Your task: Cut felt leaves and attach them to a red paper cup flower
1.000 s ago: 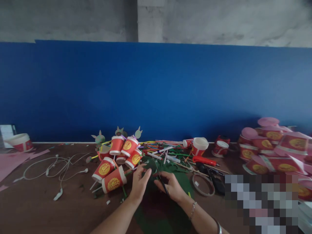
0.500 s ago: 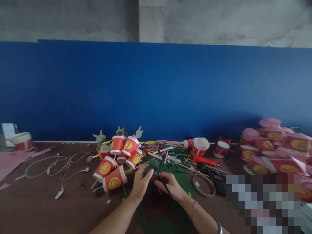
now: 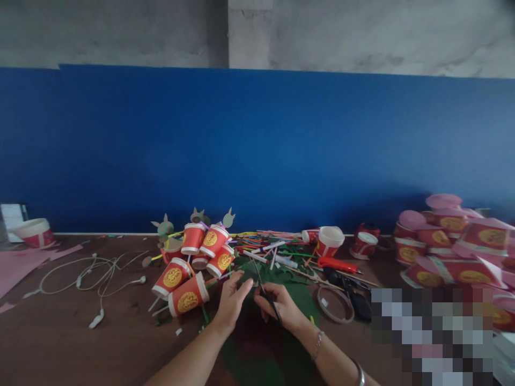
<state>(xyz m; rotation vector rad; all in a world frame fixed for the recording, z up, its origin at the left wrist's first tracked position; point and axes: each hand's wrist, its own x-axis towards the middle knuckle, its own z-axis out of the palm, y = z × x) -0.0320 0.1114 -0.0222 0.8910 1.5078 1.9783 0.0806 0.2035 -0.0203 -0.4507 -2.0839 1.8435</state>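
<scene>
My right hand (image 3: 279, 306) is closed round the dark handles of a pair of scissors (image 3: 262, 285), whose blades point up and away to the left. Close beside the blades, my left hand (image 3: 232, 301) pinches a small piece of dark green paper (image 3: 248, 277) between thumb and fingers. The paper's outline is hard to make out against the green scraps behind it. Under both hands lies a larger dark green sheet (image 3: 257, 359). Just left of my left hand, red paper cups (image 3: 188, 297) with yellow emblems lie in a heap, some bearing cut-out animal heads.
Markers (image 3: 286, 261), coloured strips and green scraps lie beyond my hands. To the right are a red utility knife (image 3: 337, 265), a roll of clear tape (image 3: 336, 304) and stacked red cups with pink paper (image 3: 450, 252). White earphones (image 3: 96, 319) lie left. A blue partition (image 3: 257, 150) stands behind.
The view has shifted very slightly. Both hands, the scissors and the green paper stay in nearly the same place.
</scene>
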